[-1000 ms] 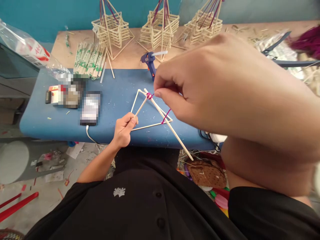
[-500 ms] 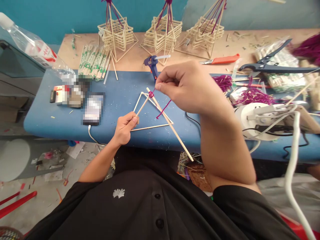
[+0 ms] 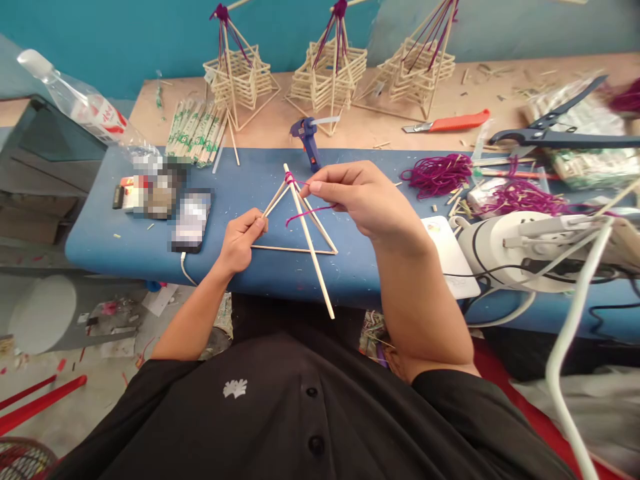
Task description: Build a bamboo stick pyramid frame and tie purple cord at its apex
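My left hand (image 3: 243, 239) is closed around a thin wooden stick of a triangular stick frame (image 3: 295, 250). A longer stick (image 3: 316, 270) crosses the frame and points toward me. At the top corner, purple yarn (image 3: 289, 178) is wound around the sticks. My right hand (image 3: 350, 193) pinches the yarn just right of that corner, and a loose end hangs below the fingers over the frame. Beyond the hands lies a blue glue gun (image 3: 306, 141) with a white glue stick in its back.
Three stick structures with purple yarn, one of them the middle structure (image 3: 327, 73), stand at the back. Wrapped chopsticks (image 3: 196, 133), a bottle (image 3: 95, 110) and a phone (image 3: 191, 220) are left. A yarn bundle (image 3: 440, 175), orange cutter (image 3: 457, 121), pruning shears (image 3: 550, 135) and white fan (image 3: 505, 250) are right.
My right hand has moved down and left, drawing the yarn out to the right of the corner. The long stick has swung to a steeper angle. The view has shifted slightly.
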A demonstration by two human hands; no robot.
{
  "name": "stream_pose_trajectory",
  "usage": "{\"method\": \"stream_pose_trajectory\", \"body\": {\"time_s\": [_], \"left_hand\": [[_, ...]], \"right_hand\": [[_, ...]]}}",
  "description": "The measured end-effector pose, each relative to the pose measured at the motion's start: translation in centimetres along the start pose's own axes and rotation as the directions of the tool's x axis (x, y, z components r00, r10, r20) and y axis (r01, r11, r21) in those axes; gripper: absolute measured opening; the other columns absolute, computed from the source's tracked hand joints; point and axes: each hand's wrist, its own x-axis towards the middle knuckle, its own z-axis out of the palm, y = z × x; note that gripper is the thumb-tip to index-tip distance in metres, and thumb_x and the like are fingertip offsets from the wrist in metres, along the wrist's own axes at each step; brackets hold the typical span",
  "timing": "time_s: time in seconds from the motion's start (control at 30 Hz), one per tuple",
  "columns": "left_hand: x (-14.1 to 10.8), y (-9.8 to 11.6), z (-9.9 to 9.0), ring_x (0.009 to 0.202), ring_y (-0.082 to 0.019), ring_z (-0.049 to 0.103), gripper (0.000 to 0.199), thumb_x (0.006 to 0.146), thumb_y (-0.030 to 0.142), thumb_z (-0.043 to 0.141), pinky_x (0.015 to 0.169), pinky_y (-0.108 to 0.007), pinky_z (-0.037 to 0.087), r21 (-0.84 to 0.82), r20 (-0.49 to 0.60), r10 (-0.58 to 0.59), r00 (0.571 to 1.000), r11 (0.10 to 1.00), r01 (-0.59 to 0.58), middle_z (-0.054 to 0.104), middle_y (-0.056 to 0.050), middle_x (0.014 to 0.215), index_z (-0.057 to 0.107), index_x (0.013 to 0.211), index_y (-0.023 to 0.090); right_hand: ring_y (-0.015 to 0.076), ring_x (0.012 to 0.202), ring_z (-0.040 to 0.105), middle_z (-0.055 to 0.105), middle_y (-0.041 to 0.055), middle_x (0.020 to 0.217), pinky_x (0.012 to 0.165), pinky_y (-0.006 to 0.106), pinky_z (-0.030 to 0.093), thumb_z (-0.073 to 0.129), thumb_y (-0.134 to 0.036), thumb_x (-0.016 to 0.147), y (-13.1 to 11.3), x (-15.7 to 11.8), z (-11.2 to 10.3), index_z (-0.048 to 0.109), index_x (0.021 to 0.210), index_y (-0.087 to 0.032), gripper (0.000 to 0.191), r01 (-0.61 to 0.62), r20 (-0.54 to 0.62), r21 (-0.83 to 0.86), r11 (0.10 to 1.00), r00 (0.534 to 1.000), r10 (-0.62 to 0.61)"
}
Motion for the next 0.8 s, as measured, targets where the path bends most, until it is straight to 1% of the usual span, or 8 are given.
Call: {"method": "stream_pose_trajectory", "body": {"time_s": [0.1,0.17,0.3,0.4,0.5,0.63,0.7,0.8], "left_hand": [[0.1,-0.3,0.2,0.059,-0.011,0.036,0.061,0.094,0.074,0.069,0.057,-0.029,0.028,-0.003,-0.025,0.009,1.0,1.0,-0.009,0.041,0.003,0.063,0.059,0.069,0.02],[0.0,-0.4,0.4,0.059,-0.011,0.036,0.06,0.094,0.074,0.07,0.057,-0.029,0.029,-0.003,-0.039,0.012,0.999,1.0,-0.012,0.042,0.002,0.062,0.06,0.069,0.02],[-0.2,-0.3,0.3,0.059,-0.011,0.04,0.054,0.094,0.071,0.072,0.057,-0.028,0.032,-0.01,-0.055,0.016,0.998,1.0,-0.017,0.047,0.002,0.062,0.071,0.076,0.019],[0.1,-0.2,-0.1,0.063,-0.012,0.053,0.047,0.094,0.066,0.075,0.06,-0.026,0.042,-0.044,-0.023,0.008,1.0,0.999,-0.009,0.062,-0.002,0.068,0.081,0.089,0.019],[1.3,0.0,-0.7,0.064,-0.014,0.063,0.051,0.093,0.069,0.073,0.061,-0.027,0.051,-0.107,0.044,-0.002,0.999,0.994,0.007,0.072,-0.004,0.073,0.084,0.099,0.019],[3.9,0.5,-1.2,0.059,-0.011,0.061,0.045,0.09,0.064,0.083,0.059,-0.025,0.051,-0.132,0.097,0.01,0.995,0.991,0.002,0.072,-0.002,0.073,0.086,0.104,0.022],[5.3,1.0,-1.3,0.062,-0.009,0.058,0.039,0.089,0.061,0.086,0.06,-0.024,0.048,-0.093,0.123,0.061,0.99,0.994,-0.05,0.073,-0.002,0.079,0.088,0.104,0.025],[6.9,1.8,-1.2,0.073,-0.011,0.059,0.034,0.088,0.059,0.088,0.064,-0.025,0.046,-0.009,0.221,0.138,0.966,0.99,-0.139,0.073,-0.004,0.087,0.09,0.094,0.026]], "right_hand": [[0.0083,0.059,0.032,0.063,-0.0012,0.067,0.057,0.031,0.02,0.074,-0.027,0.086,-0.3,0.0,-0.2,0.082,0.078,-0.019,0.014,-0.008,-0.045,-0.026,1.0,0.999,0.007],[0.0084,0.058,0.031,0.06,-0.0019,0.063,0.056,0.031,0.018,0.074,-0.027,0.085,0.1,0.4,0.0,0.082,0.077,-0.019,0.013,-0.033,-0.049,0.001,0.999,0.998,0.033],[0.0076,0.053,0.023,0.039,-0.008,0.051,0.054,0.03,0.014,0.077,-0.029,0.08,1.4,1.6,0.4,0.079,0.077,-0.018,0.011,-0.137,0.015,0.16,0.978,0.991,0.136],[0.0068,0.052,0.02,0.033,-0.0098,0.05,0.053,0.03,0.012,0.081,-0.031,0.077,2.1,2.3,0.5,0.076,0.076,-0.017,0.014,-0.198,0.093,0.227,0.954,0.979,0.181],[0.0066,0.052,0.021,0.033,-0.0099,0.05,0.053,0.029,0.012,0.08,-0.03,0.079,2.3,2.8,0.4,0.077,0.079,-0.016,0.014,-0.249,0.15,0.213,0.945,0.964,0.221],[0.0063,0.052,0.022,0.033,-0.0093,0.051,0.054,0.029,0.014,0.079,-0.027,0.08,2.5,3.7,0.4,0.079,0.082,-0.013,0.014,-0.272,0.198,0.162,0.948,0.95,0.239],[0.0063,0.054,0.024,0.036,-0.0082,0.053,0.055,0.029,0.014,0.082,-0.028,0.078,2.8,4.0,0.5,0.08,0.083,-0.013,0.017,-0.278,0.229,0.118,0.953,0.942,0.246],[0.0067,0.057,0.026,0.043,-0.0061,0.056,0.057,0.029,0.015,0.087,-0.034,0.072,3.2,4.3,0.7,0.079,0.081,-0.014,0.023,-0.283,0.245,0.071,0.957,0.934,0.258]]}}
